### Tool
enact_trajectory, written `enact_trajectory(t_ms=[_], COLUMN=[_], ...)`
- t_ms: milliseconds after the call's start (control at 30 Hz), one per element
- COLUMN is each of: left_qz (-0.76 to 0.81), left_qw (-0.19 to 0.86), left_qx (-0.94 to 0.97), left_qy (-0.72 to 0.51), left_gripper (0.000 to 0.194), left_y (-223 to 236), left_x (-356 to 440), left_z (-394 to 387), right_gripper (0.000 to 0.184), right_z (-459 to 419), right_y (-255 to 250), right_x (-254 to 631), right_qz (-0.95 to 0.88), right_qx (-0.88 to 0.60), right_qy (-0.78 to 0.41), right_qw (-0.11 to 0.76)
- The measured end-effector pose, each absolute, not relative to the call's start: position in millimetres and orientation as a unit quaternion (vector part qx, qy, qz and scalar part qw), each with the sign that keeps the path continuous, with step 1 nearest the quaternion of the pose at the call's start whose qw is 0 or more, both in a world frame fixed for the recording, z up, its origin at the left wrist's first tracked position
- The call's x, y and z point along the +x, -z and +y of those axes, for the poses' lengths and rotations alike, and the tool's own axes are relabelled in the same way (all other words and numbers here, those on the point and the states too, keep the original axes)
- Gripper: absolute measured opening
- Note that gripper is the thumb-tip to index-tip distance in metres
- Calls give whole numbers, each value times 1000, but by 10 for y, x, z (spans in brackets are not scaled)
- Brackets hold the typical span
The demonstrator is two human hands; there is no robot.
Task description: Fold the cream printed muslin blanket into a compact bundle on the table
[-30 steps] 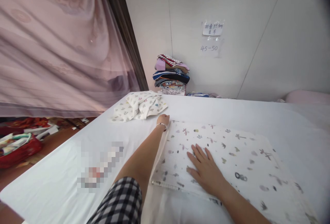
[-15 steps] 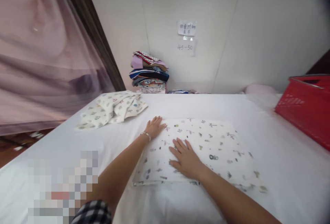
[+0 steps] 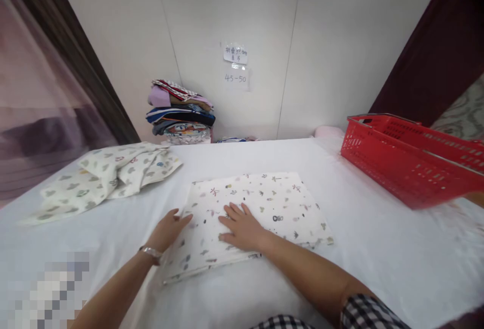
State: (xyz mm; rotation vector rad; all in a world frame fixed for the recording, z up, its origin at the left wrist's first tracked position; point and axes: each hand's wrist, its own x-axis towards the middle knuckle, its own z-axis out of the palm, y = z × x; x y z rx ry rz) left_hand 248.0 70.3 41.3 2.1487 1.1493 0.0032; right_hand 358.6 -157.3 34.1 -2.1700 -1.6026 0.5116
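Note:
A white cloth with small printed figures [image 3: 249, 193] lies folded into a flat rectangle on the white-covered table [image 3: 227, 298]. My right hand [image 3: 242, 228] rests palm down on the middle of this cloth, fingers spread. At the cloth's left edge is my left hand [image 3: 170, 230], fingers apart and curved toward the edge; I cannot tell whether they touch it. Neither hand grasps anything. A second white cloth with grey prints [image 3: 102, 177] lies crumpled on the table to the left, apart from both hands.
A red plastic basket [image 3: 401, 162] stands on the table at the right. Folded clothes [image 3: 181, 112] are stacked behind the far edge, left of the centre. Paper signs [image 3: 236, 76] hang on the wall. A dark curtain [image 3: 86, 61] hangs at the left.
My view has swung to the right, bringing more of the red basket into sight. My left hand has moved back along the cloth's left edge, toward me. The right hand stays flat on the cloth.

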Motion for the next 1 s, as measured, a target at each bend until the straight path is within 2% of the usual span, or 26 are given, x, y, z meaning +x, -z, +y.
enact_trajectory(t_ms=[100, 200, 267, 400, 500, 633, 733, 900, 1000], left_qz=[458, 446, 437, 374, 322, 267, 235, 195, 175], left_qw=[439, 475, 507, 661, 734, 763, 762, 747, 730], left_qx=[772, 756, 743, 649, 597, 587, 603, 635, 661], left_qy=[54, 51, 31, 37, 41, 23, 13, 9, 6], left_gripper=[67, 60, 54, 46, 49, 60, 66, 67, 69], left_y=[-469, -482, -468, -474, -575, -768, -877, -1082, -1276], left_x=[2347, 2259, 2234, 2237, 2262, 2328, 2398, 2531, 2645], left_z=[669, 621, 581, 499, 447, 388, 347, 229, 82], right_gripper=[69, 71, 70, 68, 67, 66, 68, 75, 76], right_z=[-1564, -1613, -1678, -1826, -1887, -1833, -1719, -1536, -1463], right_y=[-431, -532, -535, -320, -140, -140, -248, -262, -188], right_x=[3680, 3876, 4033, 4257, 4308, 4328, 4322, 4271, 4261], right_qz=[-535, -460, -412, -365, -375, -358, -345, -234, -161], right_qx=[-784, -831, -872, -916, -913, -915, -896, -762, -716], right_qy=[-222, -199, -143, -95, -112, -125, -132, -209, -223], right_qw=[223, 243, 224, 137, 114, 135, 248, 567, 641])
